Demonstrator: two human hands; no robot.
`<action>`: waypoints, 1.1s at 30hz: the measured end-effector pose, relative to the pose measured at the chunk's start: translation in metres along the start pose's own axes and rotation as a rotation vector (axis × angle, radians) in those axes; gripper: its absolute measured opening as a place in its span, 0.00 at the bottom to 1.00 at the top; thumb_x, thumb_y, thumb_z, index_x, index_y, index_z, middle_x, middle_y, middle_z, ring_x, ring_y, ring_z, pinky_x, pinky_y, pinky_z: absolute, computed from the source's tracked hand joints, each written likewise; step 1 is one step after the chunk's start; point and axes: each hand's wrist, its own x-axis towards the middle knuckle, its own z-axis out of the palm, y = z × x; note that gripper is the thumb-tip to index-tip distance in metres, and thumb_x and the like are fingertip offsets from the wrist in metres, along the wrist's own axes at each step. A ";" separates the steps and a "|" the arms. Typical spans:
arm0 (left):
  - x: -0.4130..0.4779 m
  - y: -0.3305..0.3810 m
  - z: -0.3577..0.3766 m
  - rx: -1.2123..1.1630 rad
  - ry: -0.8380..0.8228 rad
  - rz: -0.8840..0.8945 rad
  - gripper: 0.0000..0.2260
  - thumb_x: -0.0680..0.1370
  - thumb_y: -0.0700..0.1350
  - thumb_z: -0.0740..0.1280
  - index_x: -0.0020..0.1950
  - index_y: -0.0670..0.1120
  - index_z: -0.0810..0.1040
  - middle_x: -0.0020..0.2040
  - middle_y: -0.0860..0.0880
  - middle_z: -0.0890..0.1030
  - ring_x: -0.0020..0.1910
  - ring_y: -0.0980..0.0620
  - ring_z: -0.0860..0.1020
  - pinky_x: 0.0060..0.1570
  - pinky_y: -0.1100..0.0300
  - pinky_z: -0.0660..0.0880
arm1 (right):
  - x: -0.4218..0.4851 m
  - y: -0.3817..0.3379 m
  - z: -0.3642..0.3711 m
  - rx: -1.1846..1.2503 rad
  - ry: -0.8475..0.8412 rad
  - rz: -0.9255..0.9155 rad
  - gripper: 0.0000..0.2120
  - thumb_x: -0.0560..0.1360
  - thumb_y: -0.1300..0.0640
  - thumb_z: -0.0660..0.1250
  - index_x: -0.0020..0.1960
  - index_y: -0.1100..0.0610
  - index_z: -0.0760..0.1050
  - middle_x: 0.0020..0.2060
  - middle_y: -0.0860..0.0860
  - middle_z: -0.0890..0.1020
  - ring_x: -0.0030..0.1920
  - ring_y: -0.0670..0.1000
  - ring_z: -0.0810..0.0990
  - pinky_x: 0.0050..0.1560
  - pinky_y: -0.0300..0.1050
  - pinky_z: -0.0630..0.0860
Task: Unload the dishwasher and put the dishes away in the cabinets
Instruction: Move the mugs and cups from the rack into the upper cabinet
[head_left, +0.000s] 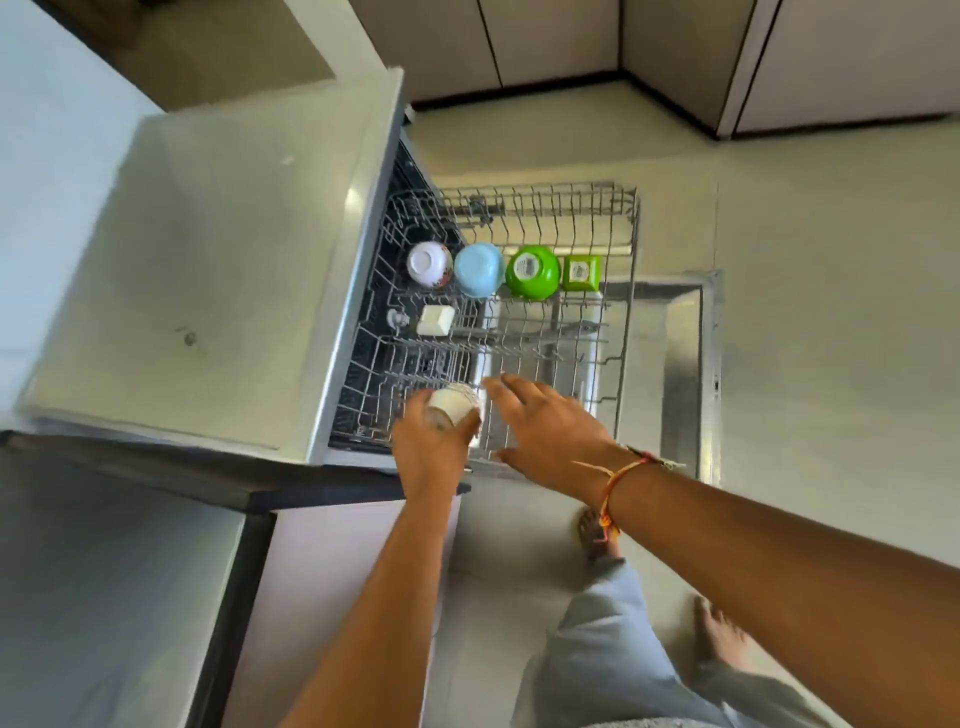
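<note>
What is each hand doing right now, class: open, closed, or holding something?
Left hand: closed around a white cup over the rack.
Right hand: open, fingers spread, holding nothing.

A grey wire dishwasher rack (621, 291), pulled out over the open steel door (680, 364), carries the dishes. Along its far row, upside down and side by side, sit a white round bowl with a floral pattern (428, 263), a pale blue round bowl (478, 270), a bright green round bowl (532, 272) and a small green square container (581, 273). Nearer, a small white square dish (435, 320) rests among the tines. The pale stone surface (197, 291) lies beside the rack.
</note>
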 end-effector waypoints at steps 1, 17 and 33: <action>-0.024 0.011 -0.010 -0.062 0.005 0.024 0.29 0.67 0.53 0.78 0.65 0.47 0.75 0.52 0.47 0.82 0.47 0.49 0.80 0.46 0.54 0.78 | -0.014 -0.005 -0.009 -0.006 0.020 -0.036 0.43 0.75 0.46 0.70 0.80 0.52 0.48 0.78 0.54 0.58 0.75 0.59 0.63 0.71 0.56 0.67; -0.267 0.033 -0.221 -0.422 0.517 0.190 0.26 0.69 0.49 0.78 0.63 0.55 0.72 0.54 0.59 0.78 0.51 0.61 0.78 0.48 0.68 0.76 | -0.136 -0.208 -0.103 0.097 0.257 -0.785 0.30 0.69 0.50 0.77 0.68 0.53 0.73 0.63 0.51 0.78 0.62 0.52 0.76 0.65 0.48 0.74; -0.342 -0.116 -0.554 -0.329 0.917 0.354 0.27 0.68 0.56 0.77 0.61 0.67 0.67 0.58 0.70 0.74 0.54 0.74 0.75 0.49 0.78 0.71 | -0.147 -0.599 -0.108 0.617 0.209 -1.100 0.25 0.67 0.43 0.78 0.61 0.44 0.74 0.51 0.37 0.82 0.50 0.37 0.80 0.46 0.26 0.74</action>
